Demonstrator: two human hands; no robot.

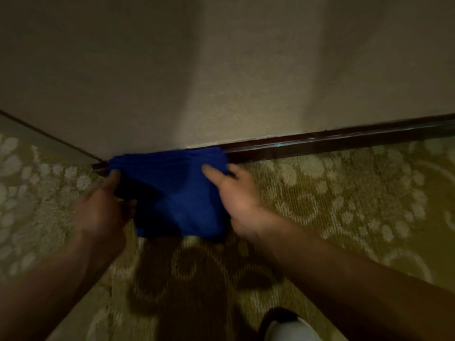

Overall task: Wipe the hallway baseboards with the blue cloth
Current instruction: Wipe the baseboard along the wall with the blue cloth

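Note:
A blue cloth (177,190) is stretched between both my hands, its top edge lying against the dark wooden baseboard (332,141) near a wall corner. My left hand (105,205) grips the cloth's left edge, thumb on top and fingers tucked under it. My right hand (234,193) holds the right edge, thumb laid on the cloth's upper right corner, fingers hidden behind the fabric. The cloth's lower part hangs over the carpet.
A beige wall (221,70) rises above the baseboard and meets another wall at the corner (98,161) on the left. Patterned green and cream carpet (344,205) covers the floor. A shoe tip (285,326) shows at the bottom.

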